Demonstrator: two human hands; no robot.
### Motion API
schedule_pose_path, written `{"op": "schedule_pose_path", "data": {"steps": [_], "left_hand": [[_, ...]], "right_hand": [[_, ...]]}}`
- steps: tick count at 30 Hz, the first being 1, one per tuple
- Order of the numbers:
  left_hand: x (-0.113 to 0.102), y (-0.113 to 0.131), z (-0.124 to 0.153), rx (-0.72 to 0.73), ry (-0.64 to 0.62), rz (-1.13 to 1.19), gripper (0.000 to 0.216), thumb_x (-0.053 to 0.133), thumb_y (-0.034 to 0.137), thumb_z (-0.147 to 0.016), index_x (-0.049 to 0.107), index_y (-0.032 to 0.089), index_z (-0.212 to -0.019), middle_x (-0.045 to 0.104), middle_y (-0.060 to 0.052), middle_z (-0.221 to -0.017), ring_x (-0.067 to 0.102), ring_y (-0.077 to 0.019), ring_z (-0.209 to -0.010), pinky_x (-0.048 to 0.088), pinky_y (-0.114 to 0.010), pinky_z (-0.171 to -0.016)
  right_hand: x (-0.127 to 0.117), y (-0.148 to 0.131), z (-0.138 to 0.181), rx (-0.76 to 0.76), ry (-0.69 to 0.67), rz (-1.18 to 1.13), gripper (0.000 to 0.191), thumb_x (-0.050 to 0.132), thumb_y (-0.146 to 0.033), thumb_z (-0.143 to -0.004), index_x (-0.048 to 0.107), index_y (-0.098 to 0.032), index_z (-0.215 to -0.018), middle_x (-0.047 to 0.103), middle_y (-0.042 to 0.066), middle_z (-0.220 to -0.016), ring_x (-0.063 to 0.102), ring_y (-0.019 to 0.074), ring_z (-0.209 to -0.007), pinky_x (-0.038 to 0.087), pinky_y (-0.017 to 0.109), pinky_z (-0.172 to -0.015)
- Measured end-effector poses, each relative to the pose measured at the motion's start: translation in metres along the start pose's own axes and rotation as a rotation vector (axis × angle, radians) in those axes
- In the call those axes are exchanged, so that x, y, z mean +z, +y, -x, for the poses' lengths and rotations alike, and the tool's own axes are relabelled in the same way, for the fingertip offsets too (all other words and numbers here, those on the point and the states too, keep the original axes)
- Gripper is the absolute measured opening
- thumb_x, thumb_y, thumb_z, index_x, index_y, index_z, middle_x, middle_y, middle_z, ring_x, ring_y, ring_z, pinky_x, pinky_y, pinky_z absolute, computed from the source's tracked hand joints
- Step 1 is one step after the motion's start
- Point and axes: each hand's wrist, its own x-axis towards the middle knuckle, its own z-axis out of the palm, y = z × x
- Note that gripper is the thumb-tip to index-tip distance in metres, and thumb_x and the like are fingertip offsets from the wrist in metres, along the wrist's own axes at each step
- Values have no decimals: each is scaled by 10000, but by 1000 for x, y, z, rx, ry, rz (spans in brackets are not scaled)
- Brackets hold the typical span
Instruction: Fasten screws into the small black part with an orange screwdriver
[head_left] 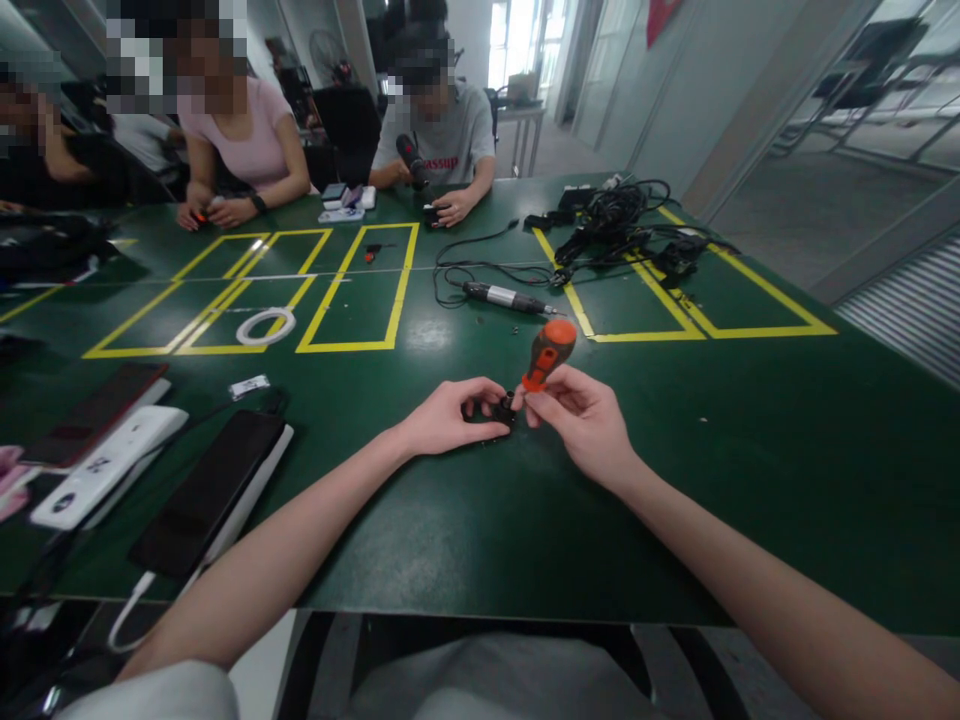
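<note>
My left hand (459, 415) is closed around a small black part (491, 413) on the green table, thumb in front and fingers behind. Its exact kind is too small and covered to tell. In my right hand (585, 418) is a screwdriver with an orange and dark grey handle (550, 352), gripped low between thumb and fingers. The handle leans up and to the right, its orange end on top. The screwdriver's lower end is hidden by my fingers, close to the black part, so I cannot tell whether they touch.
An electric screwdriver (510, 298) with a cord lies ahead. Tangled black cables (611, 225) sit at the far right. At the left are a phone (214, 490), a white power strip (112, 465) and a white ring (266, 326). Two people work across the table (750, 450).
</note>
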Motion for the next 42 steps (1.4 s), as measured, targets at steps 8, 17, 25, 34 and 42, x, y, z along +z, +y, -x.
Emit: {"op": "schedule_pose_path", "data": {"steps": [8, 17, 25, 34, 42], "left_hand": [[-1, 0, 0, -12, -4, -21, 378, 797, 399, -823, 703, 179, -1115, 706, -16, -915, 595, -144, -796, 450, -273, -725], [0, 0, 0, -16, -1, -10, 391, 794, 405, -818, 695, 167, -1113, 702, -21, -920, 586, -139, -780, 446, -269, -707], [-1, 2, 0, -33, -7, -15, 387, 787, 420, -813, 693, 176, -1098, 700, -23, -921, 585, -147, -788, 443, -279, -719], [-1, 0, 0, -4, -3, -3, 369, 794, 396, -819, 697, 176, -1098, 709, -22, -932, 594, -144, -794, 448, -275, -720], [0, -1, 0, 5, 2, 4, 370, 799, 386, -824, 696, 165, -1103, 702, -17, -918, 585, -136, -777, 438, -268, -701]], "right_hand": [[-3, 3, -4, 11, -22, -40, 401, 731, -612, -884, 663, -220, -935, 699, 5, -729, 592, 131, -542, 520, 297, -559], [-3, 1, -4, 31, 28, -7, 428, 811, -619, -803, 667, -217, -813, 700, 6, -728, 559, 116, -528, 520, 288, -547], [-2, 3, -5, 28, -24, -80, 414, 798, -605, -825, 650, -221, -876, 695, -10, -692, 583, 120, -514, 519, 278, -536], [-3, 1, -5, 44, -41, -51, 446, 752, -644, -848, 677, -208, -786, 694, 14, -704, 577, 124, -525, 512, 288, -545], [-2, 0, -4, 24, -14, -62, 400, 829, -579, -808, 663, -216, -776, 666, -13, -643, 559, 118, -514, 493, 272, -536]]}}
